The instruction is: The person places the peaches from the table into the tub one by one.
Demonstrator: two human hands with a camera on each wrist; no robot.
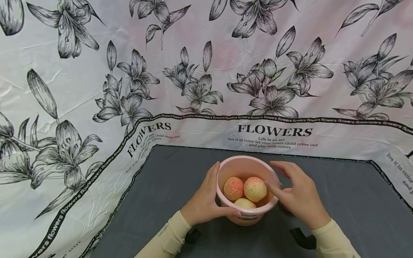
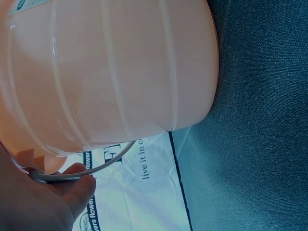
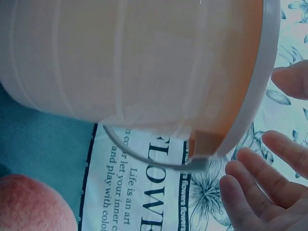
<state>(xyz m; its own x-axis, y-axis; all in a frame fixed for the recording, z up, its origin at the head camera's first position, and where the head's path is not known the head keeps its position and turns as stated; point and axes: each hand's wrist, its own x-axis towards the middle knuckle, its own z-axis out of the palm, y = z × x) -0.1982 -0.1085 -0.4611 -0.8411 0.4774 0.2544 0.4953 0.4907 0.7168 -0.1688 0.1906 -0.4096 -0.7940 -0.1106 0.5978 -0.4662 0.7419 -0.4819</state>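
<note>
A pink plastic bucket (image 1: pixel 243 166) with a grey wire handle (image 2: pixel 108 163) stands on the dark cloth, its mouth tipped toward the head camera. Three peaches lie inside; the two upper ones are a redder peach (image 1: pixel 233 189) and a yellow-red peach (image 1: pixel 255 189). My left hand (image 1: pixel 204 202) holds the bucket's left side, thumb along the front rim. On the opposite side, my right hand (image 1: pixel 301 195) has its fingers spread beside the rim, the thumb close to the edge. Another peach (image 3: pixel 36 207) sits outside on the right, partly hidden by the right hand in the head view.
Dark grey cloth (image 1: pixel 155 200) covers the work surface. A white cloth (image 1: pixel 206 132) with black lily drawings and "FLOWERS" lettering borders it and rises behind. Black pieces, such as the dark strap (image 1: pixel 303 238), show by both sleeves.
</note>
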